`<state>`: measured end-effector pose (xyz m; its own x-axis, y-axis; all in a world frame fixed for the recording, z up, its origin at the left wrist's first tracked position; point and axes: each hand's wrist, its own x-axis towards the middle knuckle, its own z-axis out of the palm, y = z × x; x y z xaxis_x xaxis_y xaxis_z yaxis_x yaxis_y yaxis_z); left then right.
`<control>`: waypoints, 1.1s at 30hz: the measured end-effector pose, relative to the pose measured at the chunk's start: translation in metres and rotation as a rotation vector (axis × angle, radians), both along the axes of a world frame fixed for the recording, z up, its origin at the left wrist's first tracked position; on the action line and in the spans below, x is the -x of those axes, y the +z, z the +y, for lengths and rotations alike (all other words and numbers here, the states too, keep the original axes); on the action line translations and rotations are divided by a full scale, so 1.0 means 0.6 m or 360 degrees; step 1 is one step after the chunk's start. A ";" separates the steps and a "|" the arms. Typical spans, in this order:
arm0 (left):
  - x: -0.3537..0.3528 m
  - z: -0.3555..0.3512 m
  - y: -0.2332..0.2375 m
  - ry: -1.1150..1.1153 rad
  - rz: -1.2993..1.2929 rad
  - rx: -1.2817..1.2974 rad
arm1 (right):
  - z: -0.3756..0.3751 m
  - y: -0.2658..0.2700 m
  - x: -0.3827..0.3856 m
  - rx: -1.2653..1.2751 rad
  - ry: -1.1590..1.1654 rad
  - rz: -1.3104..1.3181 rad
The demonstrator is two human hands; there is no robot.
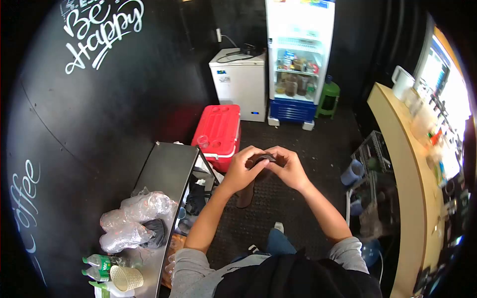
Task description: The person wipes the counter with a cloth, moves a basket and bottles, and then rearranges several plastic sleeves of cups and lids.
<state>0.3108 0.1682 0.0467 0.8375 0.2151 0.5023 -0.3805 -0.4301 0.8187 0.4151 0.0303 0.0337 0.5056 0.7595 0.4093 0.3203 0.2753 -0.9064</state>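
Both hands are raised in front of my body, over the dark floor, with their fingertips close together. Between them is a dark brown, strap-like piece (245,197) that looks like leather or cloth; its exact kind I cannot make out. My left hand (242,170) is closed on one side of it, thumb pointing inward. My right hand (289,170) pinches the other side, its thumb over the top edge. The upper part curves between the fingers, while a strip hangs below my left hand. Fingers partly hide the piece.
A red cooler box (217,128) stands ahead-left, near a white chest freezer (241,87) and a lit glass-door fridge (295,107). On the left, a dark table (166,164) holds plastic-wrapped cups (144,208) and bottles. A wooden counter (397,116) runs along the right.
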 end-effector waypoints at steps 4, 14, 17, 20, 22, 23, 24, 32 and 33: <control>-0.016 0.092 0.004 0.0320 0.0125 -0.0006 | 0.101 0.026 -0.090 -0.0036 0.0316 0.0136; -0.096 0.237 -0.077 0.0992 0.0134 -0.0376 | 0.305 0.127 -0.239 -0.0248 0.0977 0.0311; -0.095 0.268 -0.102 0.1198 0.0090 -0.0127 | 0.368 0.114 -0.270 -0.0242 0.0634 0.0243; -0.077 0.292 -0.115 0.1316 0.0150 0.0506 | 0.445 0.075 -0.293 -0.0178 0.0513 0.0340; -0.063 0.316 -0.128 0.1396 0.0076 0.0666 | 0.489 0.046 -0.283 -0.0136 0.0577 0.0275; -0.056 0.329 -0.132 0.1358 -0.0040 0.0985 | 0.504 0.036 -0.269 -0.0123 0.0638 0.0226; -0.048 0.341 -0.137 0.1301 -0.0163 0.1300 | 0.523 0.012 -0.252 -0.0181 0.0724 0.0073; 0.051 0.411 -0.092 0.1181 -0.0149 0.1466 | 0.616 -0.037 -0.081 -0.0063 0.1517 -0.0877; 0.067 0.421 -0.081 0.1219 -0.0037 0.1043 | 0.633 -0.042 -0.067 -0.0062 0.1609 -0.0855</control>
<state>0.2708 0.4211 -0.0021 0.3494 0.9309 0.1064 -0.2092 -0.0331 0.9773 0.4552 0.4100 0.0086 -0.5765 0.7010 0.4197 0.2799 0.6520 -0.7046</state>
